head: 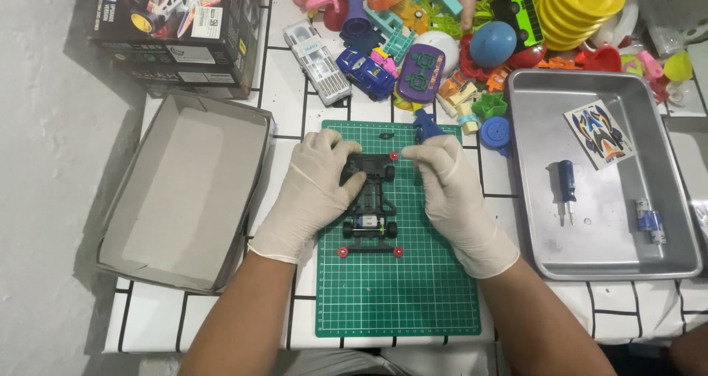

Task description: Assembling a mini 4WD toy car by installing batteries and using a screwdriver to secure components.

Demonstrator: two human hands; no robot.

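I am looking down on a white tiled table (221, 324), with an empty cardboard box lid (184, 191) lying at nine o'clock and a metal tray (612, 250) sitting at three o'clock. The tray is holding a blue screwdriver (566, 188), a sticker sheet (601, 132) and a small battery (650, 221). A heap of coloured plastic toys (457, 29) is spreading across twelve o'clock. At the centre, a green cutting mat (398, 295) is carrying a black toy car chassis (372, 206) with small red rollers at its corners. My gloved left hand (313, 191) is curling loosely around the chassis's front end from ten o'clock, fingers bent and touching it. My gloved right hand (453, 191) is pinching at the front right red roller (394, 155), thumb and forefinger drawn together on it.
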